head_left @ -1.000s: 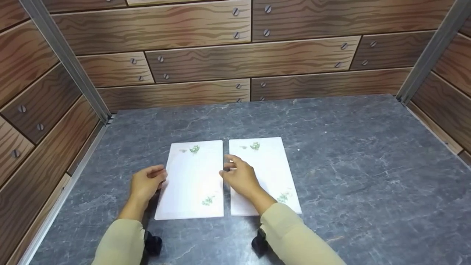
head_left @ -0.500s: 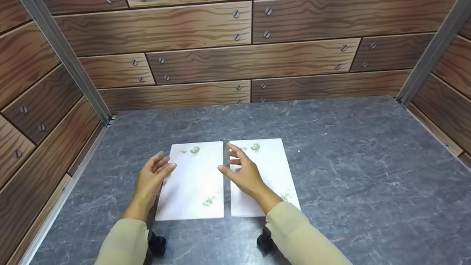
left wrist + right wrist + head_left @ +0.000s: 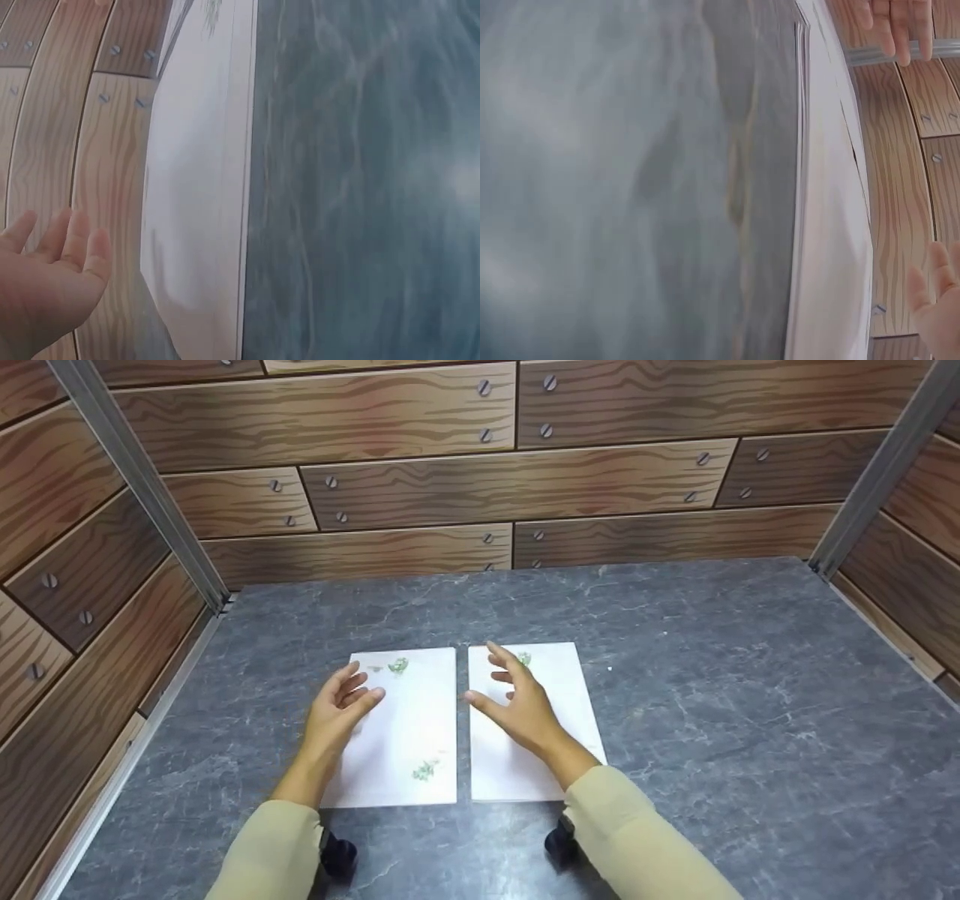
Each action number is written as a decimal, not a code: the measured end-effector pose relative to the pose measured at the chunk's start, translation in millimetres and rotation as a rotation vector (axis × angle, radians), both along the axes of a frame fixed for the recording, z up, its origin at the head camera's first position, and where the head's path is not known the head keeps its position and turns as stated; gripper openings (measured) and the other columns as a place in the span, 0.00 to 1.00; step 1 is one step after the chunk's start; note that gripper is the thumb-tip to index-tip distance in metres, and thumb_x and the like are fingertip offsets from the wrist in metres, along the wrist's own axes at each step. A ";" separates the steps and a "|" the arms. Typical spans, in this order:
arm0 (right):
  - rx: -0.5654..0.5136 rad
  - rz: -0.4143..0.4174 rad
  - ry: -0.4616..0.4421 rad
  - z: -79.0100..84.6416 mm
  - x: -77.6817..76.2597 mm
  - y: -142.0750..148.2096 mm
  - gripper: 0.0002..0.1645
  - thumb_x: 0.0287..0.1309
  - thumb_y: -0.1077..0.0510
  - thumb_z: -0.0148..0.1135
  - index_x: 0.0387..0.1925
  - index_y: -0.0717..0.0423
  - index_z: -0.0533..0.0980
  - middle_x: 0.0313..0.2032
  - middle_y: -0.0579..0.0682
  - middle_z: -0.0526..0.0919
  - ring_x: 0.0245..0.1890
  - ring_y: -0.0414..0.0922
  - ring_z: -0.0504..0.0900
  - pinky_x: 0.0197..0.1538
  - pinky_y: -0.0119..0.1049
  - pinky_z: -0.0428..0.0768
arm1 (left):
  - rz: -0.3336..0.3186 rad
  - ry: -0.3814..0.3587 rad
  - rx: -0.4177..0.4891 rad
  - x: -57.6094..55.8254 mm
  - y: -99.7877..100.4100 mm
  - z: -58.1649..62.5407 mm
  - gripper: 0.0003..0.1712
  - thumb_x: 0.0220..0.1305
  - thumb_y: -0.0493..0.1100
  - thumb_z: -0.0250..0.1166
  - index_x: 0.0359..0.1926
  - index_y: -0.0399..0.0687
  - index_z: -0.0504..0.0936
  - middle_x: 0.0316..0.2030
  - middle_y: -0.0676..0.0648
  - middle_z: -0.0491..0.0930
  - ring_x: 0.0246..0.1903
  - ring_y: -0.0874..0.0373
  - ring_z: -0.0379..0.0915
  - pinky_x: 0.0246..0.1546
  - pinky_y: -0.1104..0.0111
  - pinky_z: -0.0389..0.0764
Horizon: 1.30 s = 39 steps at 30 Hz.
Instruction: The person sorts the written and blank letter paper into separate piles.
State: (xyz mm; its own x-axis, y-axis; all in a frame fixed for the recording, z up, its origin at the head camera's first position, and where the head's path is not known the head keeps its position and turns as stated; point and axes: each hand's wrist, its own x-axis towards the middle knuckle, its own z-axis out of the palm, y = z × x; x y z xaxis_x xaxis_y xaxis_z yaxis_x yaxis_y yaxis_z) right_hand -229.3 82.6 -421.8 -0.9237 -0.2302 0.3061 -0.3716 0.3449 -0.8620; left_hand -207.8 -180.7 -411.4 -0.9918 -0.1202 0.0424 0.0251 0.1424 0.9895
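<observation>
Two white stacks of paper with small green plant prints lie side by side, a narrow gap between them. Over the left part of the left stack (image 3: 420,720) my left hand (image 3: 337,705) hovers, fingers loosely bent and thumb apart, holding nothing. My right hand (image 3: 521,709) is above the right stack (image 3: 510,769), its fingers spread and its palm turned inward, also holding nothing. It hides part of that stack's upper print. In the right wrist view, several layered sheets show along the paper edge (image 3: 802,187). The left wrist view shows the left hand's fingers (image 3: 75,244) raised beside the paper.
The grey marbled tabletop (image 3: 750,697) surrounds the paper. Wood-patterned panels (image 3: 420,487) stand at the back and both sides, with metal posts (image 3: 142,487) at the corners. A black wrist device (image 3: 339,856) sits by each sleeve.
Both hands have lifted from the left stack's side edges and shifted right; the left hand now overlaps the left stack. The fingers have spread wider. The stacks have stayed in place.
</observation>
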 end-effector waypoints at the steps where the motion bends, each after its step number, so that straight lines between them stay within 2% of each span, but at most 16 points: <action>1: 0.002 -0.005 -0.001 -0.2 -0.5 2.3 0.46 0.57 0.44 0.66 0.71 0.51 0.57 0.64 0.58 0.66 0.59 0.55 0.70 0.57 0.56 0.70 | -0.002 0.002 -0.004 -0.3 2.0 0.1 0.41 0.60 0.44 0.69 0.69 0.39 0.60 0.64 0.36 0.64 0.62 0.44 0.61 0.61 0.57 0.67; 10: 0.046 -0.060 -0.038 -0.1 -2.1 24.4 0.47 0.55 0.43 0.67 0.72 0.47 0.57 0.65 0.55 0.65 0.60 0.53 0.69 0.57 0.55 0.70 | -0.015 0.005 -0.023 -3.8 22.7 -3.0 0.42 0.57 0.43 0.70 0.68 0.38 0.62 0.62 0.34 0.66 0.61 0.41 0.63 0.60 0.54 0.68; 18: 0.056 -0.098 -0.080 -1.4 -2.5 42.9 0.48 0.54 0.42 0.68 0.72 0.47 0.57 0.65 0.54 0.65 0.61 0.54 0.68 0.58 0.55 0.69 | -0.052 -0.036 -0.057 -3.9 39.3 -4.8 0.43 0.57 0.48 0.71 0.69 0.42 0.62 0.62 0.36 0.66 0.61 0.42 0.63 0.58 0.53 0.70; 24: 0.073 -0.124 -0.062 -3.7 -4.1 57.4 0.49 0.53 0.44 0.69 0.71 0.50 0.57 0.64 0.57 0.65 0.60 0.56 0.69 0.57 0.56 0.71 | -0.056 -0.014 -0.074 -6.3 52.0 -7.9 0.42 0.56 0.47 0.71 0.68 0.39 0.63 0.61 0.35 0.68 0.59 0.41 0.64 0.57 0.54 0.71; 31: 0.110 -0.152 -0.069 -5.8 -4.7 75.5 0.50 0.53 0.44 0.69 0.71 0.53 0.56 0.64 0.61 0.65 0.60 0.59 0.68 0.57 0.56 0.70 | -0.102 -0.030 -0.065 -8.0 65.4 -12.9 0.43 0.56 0.48 0.71 0.68 0.39 0.63 0.60 0.35 0.68 0.59 0.41 0.65 0.58 0.55 0.71; 39: 0.174 -0.179 -0.057 -7.9 -6.2 94.4 0.50 0.54 0.44 0.69 0.71 0.57 0.56 0.63 0.63 0.65 0.59 0.60 0.69 0.59 0.55 0.69 | -0.211 -0.071 -0.052 -6.4 82.1 -12.8 0.44 0.59 0.46 0.69 0.70 0.38 0.59 0.63 0.34 0.65 0.62 0.41 0.62 0.59 0.55 0.69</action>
State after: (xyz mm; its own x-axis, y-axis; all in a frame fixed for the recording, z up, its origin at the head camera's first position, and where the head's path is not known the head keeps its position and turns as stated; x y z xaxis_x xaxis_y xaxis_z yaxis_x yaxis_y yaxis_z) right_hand -235.5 177.0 -429.7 -0.9692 -0.1065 0.2220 -0.2436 0.5456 -0.8019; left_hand -214.2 -98.7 -424.2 -0.9955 0.0908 -0.0281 -0.0101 0.1924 0.9813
